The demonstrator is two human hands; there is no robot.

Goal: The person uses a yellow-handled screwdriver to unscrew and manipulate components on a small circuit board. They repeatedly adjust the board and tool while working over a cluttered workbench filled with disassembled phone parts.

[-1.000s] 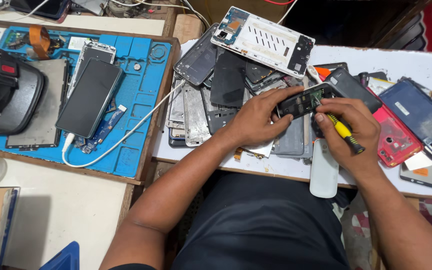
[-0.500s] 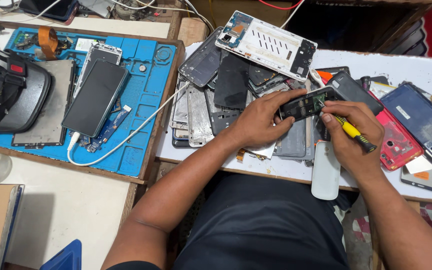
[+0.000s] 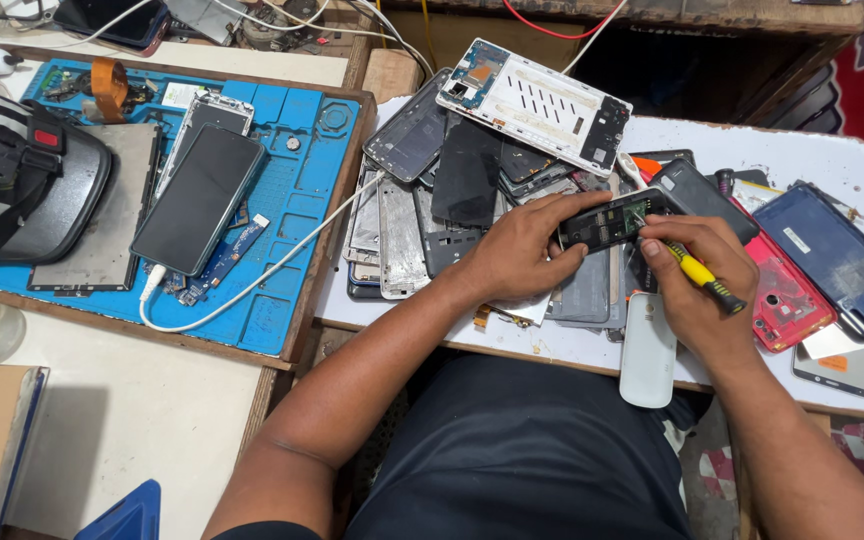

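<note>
Left hand (image 3: 522, 250) clamped round a small black phone (image 3: 607, 220), held above the pile of phone parts (image 3: 432, 220) at the middle of the white table (image 3: 832, 150). Right hand (image 3: 697, 285) closed on a yellow-handled screwdriver (image 3: 700, 275), tip set on the phone's open back. Risk, as I judge it: the tip could slip off a small screw and gouge the board if the phone rocks in the grip. A loosened screw could drop into the pile.
</note>
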